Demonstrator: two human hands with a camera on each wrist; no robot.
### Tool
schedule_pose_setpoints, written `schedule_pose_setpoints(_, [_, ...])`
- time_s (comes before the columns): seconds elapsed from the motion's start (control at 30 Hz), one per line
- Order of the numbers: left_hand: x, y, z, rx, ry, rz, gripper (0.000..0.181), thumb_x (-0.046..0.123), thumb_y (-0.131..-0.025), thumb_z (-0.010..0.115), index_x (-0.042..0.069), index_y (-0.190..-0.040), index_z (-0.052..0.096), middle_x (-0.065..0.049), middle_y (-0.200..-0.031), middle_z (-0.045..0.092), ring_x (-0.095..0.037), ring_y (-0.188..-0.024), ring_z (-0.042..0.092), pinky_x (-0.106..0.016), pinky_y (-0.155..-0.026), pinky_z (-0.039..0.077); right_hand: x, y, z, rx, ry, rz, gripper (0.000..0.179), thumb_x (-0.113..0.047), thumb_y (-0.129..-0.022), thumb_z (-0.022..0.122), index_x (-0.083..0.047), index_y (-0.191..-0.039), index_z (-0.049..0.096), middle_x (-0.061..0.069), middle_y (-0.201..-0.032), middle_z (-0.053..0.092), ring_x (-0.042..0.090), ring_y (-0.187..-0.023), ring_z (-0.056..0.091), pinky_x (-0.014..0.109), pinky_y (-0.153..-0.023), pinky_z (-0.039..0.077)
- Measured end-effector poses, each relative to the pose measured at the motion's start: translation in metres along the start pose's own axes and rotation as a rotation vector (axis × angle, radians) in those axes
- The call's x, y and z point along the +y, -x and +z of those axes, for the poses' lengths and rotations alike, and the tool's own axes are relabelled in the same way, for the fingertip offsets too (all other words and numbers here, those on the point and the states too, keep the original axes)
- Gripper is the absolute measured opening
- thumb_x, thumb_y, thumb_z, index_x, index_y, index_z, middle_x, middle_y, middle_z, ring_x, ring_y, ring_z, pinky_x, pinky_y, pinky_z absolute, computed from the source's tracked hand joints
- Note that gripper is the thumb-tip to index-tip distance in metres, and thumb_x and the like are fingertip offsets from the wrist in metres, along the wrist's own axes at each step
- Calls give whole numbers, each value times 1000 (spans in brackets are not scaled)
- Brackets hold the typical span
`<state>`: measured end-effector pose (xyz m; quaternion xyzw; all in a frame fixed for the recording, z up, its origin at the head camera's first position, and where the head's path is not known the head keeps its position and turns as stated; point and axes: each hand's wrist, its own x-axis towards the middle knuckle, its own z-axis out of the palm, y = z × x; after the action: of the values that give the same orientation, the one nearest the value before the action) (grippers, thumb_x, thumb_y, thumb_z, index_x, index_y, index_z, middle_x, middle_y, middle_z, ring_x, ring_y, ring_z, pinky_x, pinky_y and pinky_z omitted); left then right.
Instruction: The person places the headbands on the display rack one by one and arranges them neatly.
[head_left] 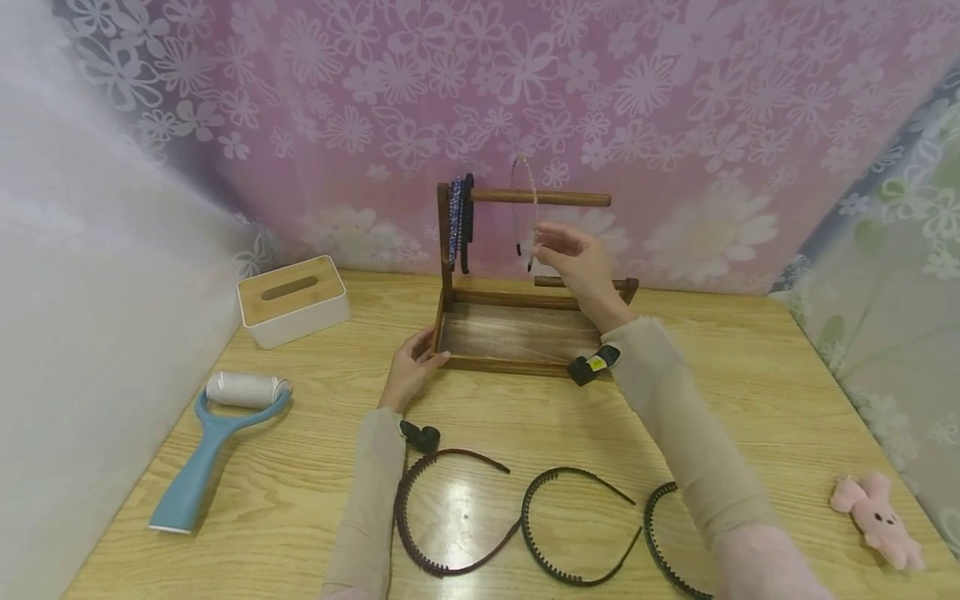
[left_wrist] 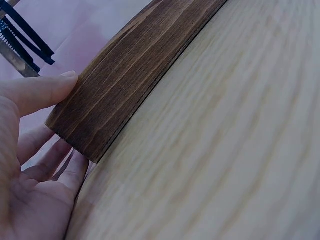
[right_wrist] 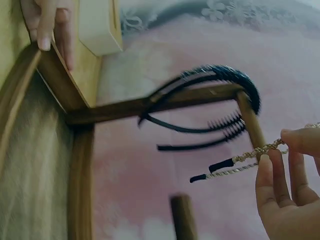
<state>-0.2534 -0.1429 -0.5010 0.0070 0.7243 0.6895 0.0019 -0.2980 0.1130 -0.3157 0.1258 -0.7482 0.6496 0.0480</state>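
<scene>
A brown wooden rack (head_left: 517, 365) with a tray base stands on the table. At its near left corner my left hand (head_left: 408, 367) grips the wood, thumb on top and fingers around the end, as the left wrist view shows. My right hand (head_left: 579, 265) pinches a thin beaded headband (right_wrist: 245, 155) with dark tips near one end. The headband's arch is over the rack's upper bar (head_left: 577, 199). Farther left on that bar, against the upright post (head_left: 444, 229), hang a blue patterned headband (head_left: 454, 225) and a black headband (head_left: 468, 208).
In front lie a dark red toothed headband (head_left: 402, 508), a black toothed headband (head_left: 527, 521) and another dark one (head_left: 655, 533), partly behind my right sleeve. Left are a tissue box (head_left: 300, 321) and a blue-handled lint roller (head_left: 197, 467). A pink plush toy (head_left: 879, 518) lies right.
</scene>
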Motion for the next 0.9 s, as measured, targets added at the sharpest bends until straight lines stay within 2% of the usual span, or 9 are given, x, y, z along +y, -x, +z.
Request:
schedule_pose_setpoints(0.2, [1,-1,0,-1,8,-10,65,6,-89,69,7,-148,41,-14,-153,37,-31,-143,36,-35,-120,37,9,-7,27,-41,-3,52,39,-6,-92,66,1,-130,60,-19,-92,64,-1,-89,61,16,-83,54])
schedule_pose_setpoints(0.3, [3,-2,1,0,16,-4,65,6,-89,69,6,-147,41,-15,-153,37,-31,-143,35,-35,-120,37,11,-9,38,-46,-14,56,37,-5,-91,67,0,-128,62,-19,-90,65,-1,-88,62,26,-92,56])
schedule_pose_setpoints(0.33, [7,0,1,-7,19,-5,65,5,-89,69,4,-147,40,-16,-153,37,-32,-143,35,-36,-120,37,12,-9,40,-47,-11,54,37,-5,-91,67,0,-128,62,-16,-91,65,0,-88,62,30,-94,56])
schedule_pose_setpoints(0.4, [8,0,1,-9,15,-5,64,5,-89,69,4,-147,41,-16,-153,36,-32,-143,35,-36,-120,36,14,-9,44,-46,-2,51,36,-6,-91,67,0,-127,63,-13,-93,66,0,-88,62,31,-93,56])
schedule_pose_setpoints(0.53, [8,0,1,-10,5,-16,65,7,-89,69,5,-148,40,-16,-154,36,-32,-143,34,-36,-121,36,20,-9,51,-38,21,52,35,-7,-90,69,0,-125,65,-11,-95,66,-1,-87,62,22,-86,57])
schedule_pose_setpoints(0.57, [4,-2,1,-5,0,-14,65,7,-89,69,6,-148,41,-14,-154,36,-32,-143,35,-36,-120,37,21,-9,53,-33,22,56,34,-6,-90,69,0,-124,66,-12,-93,66,-1,-87,62,19,-83,57])
schedule_pose_setpoints(0.63, [4,-2,1,-3,0,-15,65,8,-89,70,6,-148,40,-14,-154,36,-32,-143,35,-36,-120,37,24,-9,56,-26,14,70,33,-4,-90,68,1,-123,66,-10,-94,67,0,-86,62,18,-83,57])
schedule_pose_setpoints(0.8, [3,-1,0,2,-3,-27,64,9,-90,69,8,-147,42,-11,-153,37,-29,-143,36,-33,-119,37,29,-9,61,-27,35,108,35,-4,-90,68,1,-124,65,13,-112,69,2,-90,60,21,-88,57])
schedule_pose_setpoints(0.9, [3,0,-1,3,-5,-33,63,10,-90,69,9,-147,42,-10,-153,37,-28,-143,36,-32,-120,37,30,-8,62,-48,60,128,37,-7,-91,68,-1,-127,63,20,-123,65,9,-98,61,26,-94,56])
